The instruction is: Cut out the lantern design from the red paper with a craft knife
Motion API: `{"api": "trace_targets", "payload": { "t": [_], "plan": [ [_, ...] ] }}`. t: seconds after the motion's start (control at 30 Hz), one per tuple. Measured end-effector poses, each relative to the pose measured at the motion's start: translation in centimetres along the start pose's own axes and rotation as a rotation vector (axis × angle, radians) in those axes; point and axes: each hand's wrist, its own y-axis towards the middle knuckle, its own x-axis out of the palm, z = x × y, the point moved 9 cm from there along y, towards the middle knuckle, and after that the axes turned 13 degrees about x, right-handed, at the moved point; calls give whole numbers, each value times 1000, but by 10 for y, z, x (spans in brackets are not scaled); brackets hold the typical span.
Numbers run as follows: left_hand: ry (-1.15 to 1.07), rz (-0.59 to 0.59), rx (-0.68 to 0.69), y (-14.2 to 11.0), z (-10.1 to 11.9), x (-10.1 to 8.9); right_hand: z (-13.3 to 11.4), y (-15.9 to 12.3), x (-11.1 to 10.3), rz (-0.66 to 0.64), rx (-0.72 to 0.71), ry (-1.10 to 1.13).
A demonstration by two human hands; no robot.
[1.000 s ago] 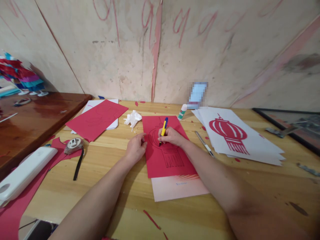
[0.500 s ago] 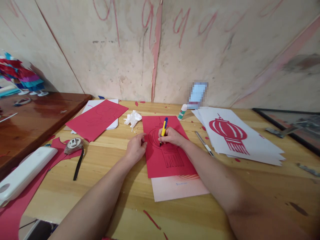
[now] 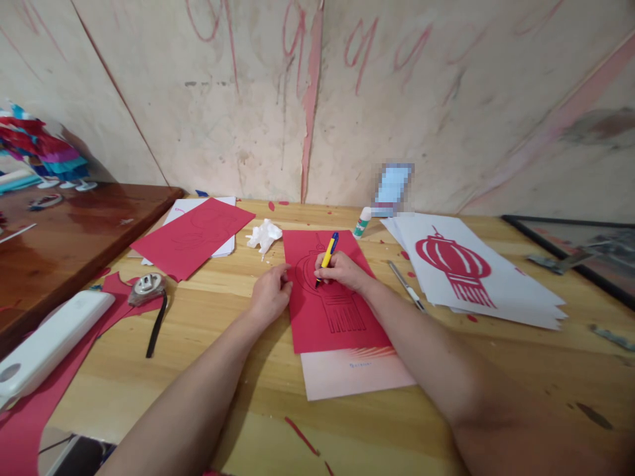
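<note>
A red paper sheet (image 3: 307, 334) lies in front of me with a lantern outline drawn on it in dark lines. In my right hand (image 3: 342, 271) is a yellow pen (image 3: 328, 254) with a blue end, gripped between thumb and fingers. Its dark tip touches the left part of the lantern's round body. My left hand (image 3: 270, 294) rests on the table with curled fingers, the fingertips holding the sheet's left edge. Under the red sheet, a white paper (image 3: 342, 383) sticks out at the bottom.
White sheets with a red cut-out lantern (image 3: 454, 258) lie right, beside a craft knife (image 3: 407, 286). A glue stick (image 3: 362, 223) and a blurred phone (image 3: 391, 188) stand behind. Left are crumpled tissue (image 3: 264, 236), another red sheet (image 3: 193, 231), a tape measure (image 3: 147, 289) and a white device (image 3: 57, 344).
The pen tip has shifted slightly to the left and up along the drawn lantern, and the pen leans more to the right. My left hand keeps its place.
</note>
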Motion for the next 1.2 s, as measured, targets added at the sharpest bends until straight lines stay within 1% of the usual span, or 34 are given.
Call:
{"api": "trace_targets", "payload": {
  "t": [0.43, 0.77, 1.2],
  "plan": [
    [24, -20, -3, 0, 4, -1, -2, 2, 2, -29, -55, -4],
    [19, -16, -4, 0, 3, -1, -4, 1, 4, -36, -52, -25],
    [23, -4, -6, 0, 1, -2, -3, -1, 4, -32, -3, -38]
  ]
}}
